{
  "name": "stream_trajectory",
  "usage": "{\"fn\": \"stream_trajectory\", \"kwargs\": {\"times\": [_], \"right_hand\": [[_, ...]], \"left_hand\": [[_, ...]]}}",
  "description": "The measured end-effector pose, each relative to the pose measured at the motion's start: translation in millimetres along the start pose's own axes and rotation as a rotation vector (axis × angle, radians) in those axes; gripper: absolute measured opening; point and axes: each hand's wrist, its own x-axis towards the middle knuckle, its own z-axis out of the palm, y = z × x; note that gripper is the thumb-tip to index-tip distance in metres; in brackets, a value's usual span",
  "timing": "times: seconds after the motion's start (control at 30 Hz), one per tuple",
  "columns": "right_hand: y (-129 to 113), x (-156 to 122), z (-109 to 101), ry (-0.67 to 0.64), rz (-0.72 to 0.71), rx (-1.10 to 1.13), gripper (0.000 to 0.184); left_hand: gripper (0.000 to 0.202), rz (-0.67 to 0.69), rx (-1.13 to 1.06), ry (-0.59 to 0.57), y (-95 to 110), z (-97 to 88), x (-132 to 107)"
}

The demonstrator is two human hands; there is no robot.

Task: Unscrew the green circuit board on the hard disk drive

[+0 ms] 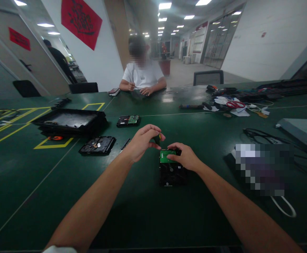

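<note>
A black hard drive (172, 175) with a green circuit board (166, 157) on its upper face lies on the table before me. My right hand (183, 157) grips its far end, thumb resting on the board and fingers at the far edge. Just above and left of the drive, my left hand (145, 142) pinches a small screwdriver (157, 139) by its dark and yellow handle. The screwdriver's tip is hard to make out. Left of that hand sit an opened drive casing (98, 145) and, farther back, another hard drive (128, 120) showing its board.
A black tray (69, 119) stands at left on the green table (132, 218). Tools, cables and red-handled scissors (235, 104) clutter the back right. A grey metal box (300, 130) and a blurred item (258, 170) lie at right. Across the table sits a person (144, 75).
</note>
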Motion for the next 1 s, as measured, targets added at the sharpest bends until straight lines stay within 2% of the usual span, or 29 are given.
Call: {"fn": "stream_trajectory", "kwargs": {"times": [0.33,0.6,0.77,1.0], "right_hand": [[-4.2,-1.1,-1.0,-0.004,0.023,-0.005,0.035],[1.0,-0.1,1.5,0.009,0.009,0.016,0.035],[3.7,0.3,1.0,-0.005,0.003,0.007,0.036],[1.9,-0.2,0.6,-0.008,0.016,0.008,0.036]], "left_hand": [[0.011,0.043,0.046,-0.02,1.1,0.1,-0.2],[0.014,0.003,0.03,-0.044,0.2,-0.7,-0.2],[0.011,0.018,0.0,-0.027,-0.8,-0.5,0.4],[0.016,0.063,0.099,0.006,0.7,-2.4,2.1]]}}
